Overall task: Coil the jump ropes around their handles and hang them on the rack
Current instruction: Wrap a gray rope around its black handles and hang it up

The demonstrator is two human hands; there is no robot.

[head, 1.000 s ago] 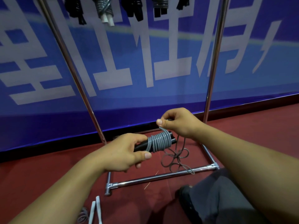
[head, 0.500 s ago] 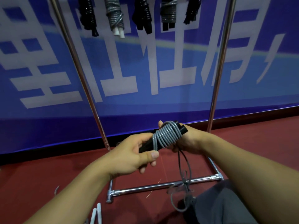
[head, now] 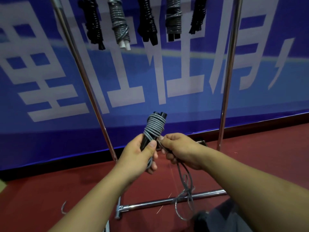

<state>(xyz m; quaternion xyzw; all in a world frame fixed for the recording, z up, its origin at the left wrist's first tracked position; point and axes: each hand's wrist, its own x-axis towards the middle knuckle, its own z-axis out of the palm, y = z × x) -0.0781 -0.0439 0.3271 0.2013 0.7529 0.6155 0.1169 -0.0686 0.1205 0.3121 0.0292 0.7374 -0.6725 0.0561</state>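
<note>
In front of a chrome rack (head: 224,101) set against a blue banner (head: 167,72), the left hand (head: 142,154) grips a pair of black handles (head: 159,115) upright, thumb pressing the grey rope (head: 154,127) already wound around them. The right hand (head: 179,148), just beside it, pinches the loose rope, whose tail (head: 184,198) dangles in loops to the red floor (head: 267,156) over the rack's base bar. Coiling looks about half done; next, the slack likely needs winding on and tucking in. The rack is the only holder here: five coiled ropes (head: 119,29) already hang from its top
</note>
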